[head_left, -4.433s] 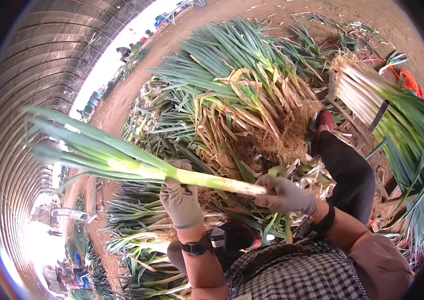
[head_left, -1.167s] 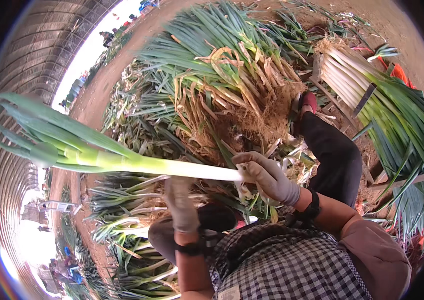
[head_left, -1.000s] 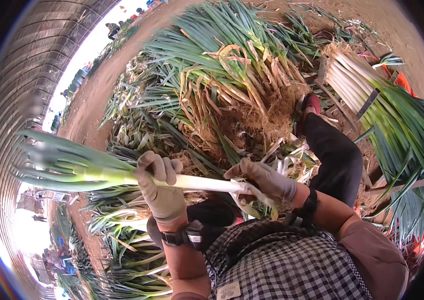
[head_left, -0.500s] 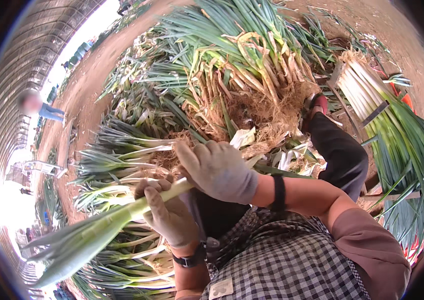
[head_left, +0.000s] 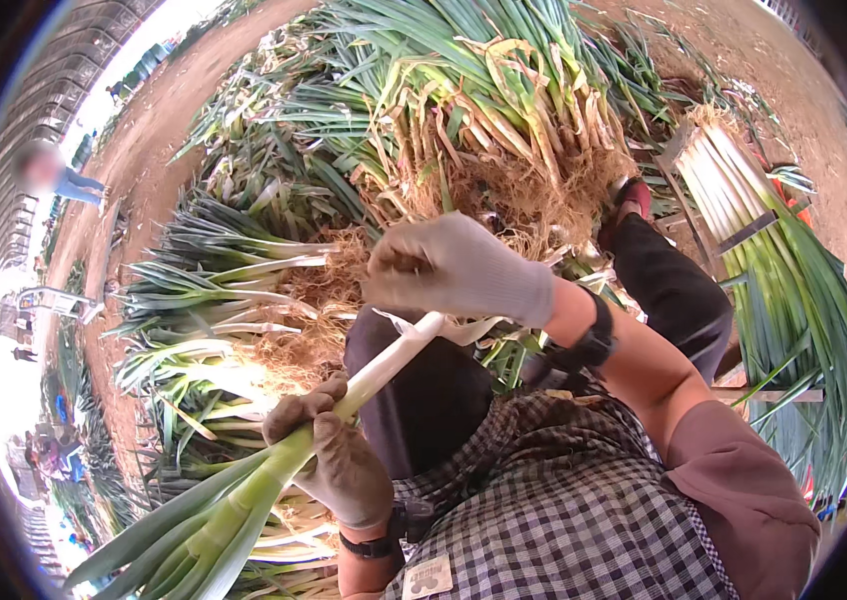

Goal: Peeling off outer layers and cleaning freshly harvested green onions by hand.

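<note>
In a grey glove, my left hand (head_left: pixel 334 455) grips a long leek (head_left: pixel 375 372) around its stalk; its green leaves point down to the lower left, its white end up to the right, with loose peeled skin curling from that end. My right hand (head_left: pixel 434 265), gloved too, is just above the white end with fingers curled; what they hold, if anything, is hidden. Behind my hands lie untrimmed leeks (head_left: pixel 234 265) with brown roots and a big heap of leeks (head_left: pixel 499 90) with dry leaves and soil.
At the right a wooden rack (head_left: pixel 774 395) holds cleaned leeks (head_left: pixel 744 190). My dark-trousered leg (head_left: pixel 669 300) stretches beside it. At far left a person in blue (head_left: pixel 79 185) is on the dirt path (head_left: pixel 154 120), near a metal cart (head_left: pixel 59 305), under an arched tunnel roof.
The leek has swung from horizontal to slanting toward the lower left. My left hand has moved lower with it. My right hand has come off the white end and risen above it.
</note>
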### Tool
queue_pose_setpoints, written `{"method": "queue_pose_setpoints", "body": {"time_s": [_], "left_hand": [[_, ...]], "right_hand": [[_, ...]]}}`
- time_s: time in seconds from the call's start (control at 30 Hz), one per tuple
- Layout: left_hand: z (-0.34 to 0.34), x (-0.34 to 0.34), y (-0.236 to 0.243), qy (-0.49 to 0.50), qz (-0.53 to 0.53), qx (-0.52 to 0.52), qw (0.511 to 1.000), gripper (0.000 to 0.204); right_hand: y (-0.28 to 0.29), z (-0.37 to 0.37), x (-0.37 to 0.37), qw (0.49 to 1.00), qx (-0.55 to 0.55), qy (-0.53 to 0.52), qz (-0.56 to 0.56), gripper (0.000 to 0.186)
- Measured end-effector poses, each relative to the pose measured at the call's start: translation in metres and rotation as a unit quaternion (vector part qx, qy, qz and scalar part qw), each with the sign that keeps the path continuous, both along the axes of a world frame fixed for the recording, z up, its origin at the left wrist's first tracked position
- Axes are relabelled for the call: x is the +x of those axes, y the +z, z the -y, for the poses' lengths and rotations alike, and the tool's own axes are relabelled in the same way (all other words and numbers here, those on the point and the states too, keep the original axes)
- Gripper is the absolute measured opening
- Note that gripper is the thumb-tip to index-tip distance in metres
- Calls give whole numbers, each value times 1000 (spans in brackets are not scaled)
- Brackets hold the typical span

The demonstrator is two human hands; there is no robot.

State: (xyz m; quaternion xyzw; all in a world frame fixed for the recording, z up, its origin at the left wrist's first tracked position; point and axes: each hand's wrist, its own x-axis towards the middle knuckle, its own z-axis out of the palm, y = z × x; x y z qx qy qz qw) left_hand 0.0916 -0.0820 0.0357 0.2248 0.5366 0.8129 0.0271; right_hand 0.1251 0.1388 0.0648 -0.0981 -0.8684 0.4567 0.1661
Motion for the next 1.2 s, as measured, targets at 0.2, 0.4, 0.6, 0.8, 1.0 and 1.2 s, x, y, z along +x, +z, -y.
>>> {"method": "queue_pose_setpoints", "body": {"time_s": [0.2,0.4,0.6,0.8,1.0,1.2], "left_hand": [[6,-2,-1,-19,4,25,999,27],[30,-10,-3,-96,14,-20,995,18],[48,-8,11,-42,-19,-37,998,9],[27,-30,41,-124,86,186,971,33],[5,-75,35,-299,153,361,870,26],[1,-122,-19,-350,234,386,820,27]], "right_hand": [[-61,16,15,995,-24,85,-55,20],[-92,-19,44,938,225,-257,56,9],[-164,-124,91,847,300,-396,190,28],[-41,-81,67,976,205,-29,-63,25],[1,9,8,916,57,385,-97,47],[-33,45,38,885,-276,354,127,49]]}}
